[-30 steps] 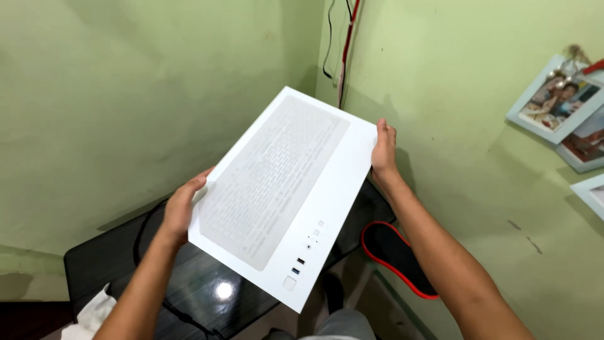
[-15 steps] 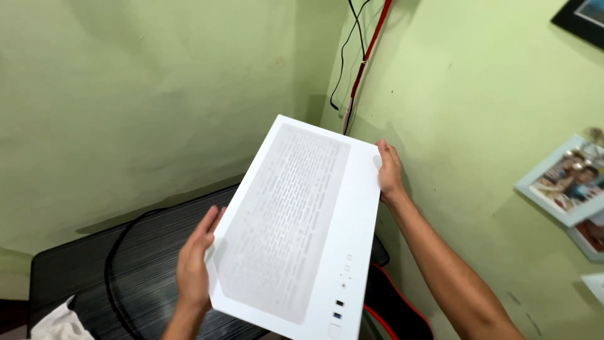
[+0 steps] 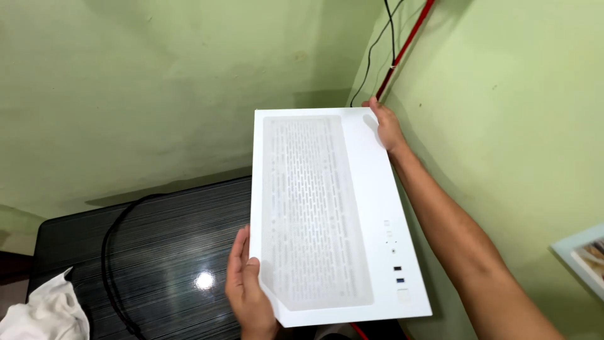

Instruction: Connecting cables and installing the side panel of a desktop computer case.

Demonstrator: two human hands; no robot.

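From the head camera I see both hands carrying a white computer case (image 3: 333, 214), held up in the air in the corner of the room with its vented top panel facing me. My left hand (image 3: 248, 289) grasps the near left corner, fingers curled over the edge; my right hand (image 3: 385, 126) grips the far right corner, close to the green wall (image 3: 516, 126) and just below a red cable (image 3: 406, 47) and a black cable (image 3: 377, 38) that run down the corner. A pale mesh filter (image 3: 311, 208) covers most of the panel, and a row of small buttons and ports (image 3: 396, 264) sits along its near right side. Below and to the left lies a dark glossy counter (image 3: 176, 252), with a black cord (image 3: 116, 252) looped across it and a white cloth (image 3: 41, 311) at its near left corner. A framed picture (image 3: 582, 255) shows at the right edge. I judge this to be the carrying step, with the case well above the counter and not resting on anything. I reckon any lowering calls for a level, two-handed hold, clear of the cord and the wall cables.
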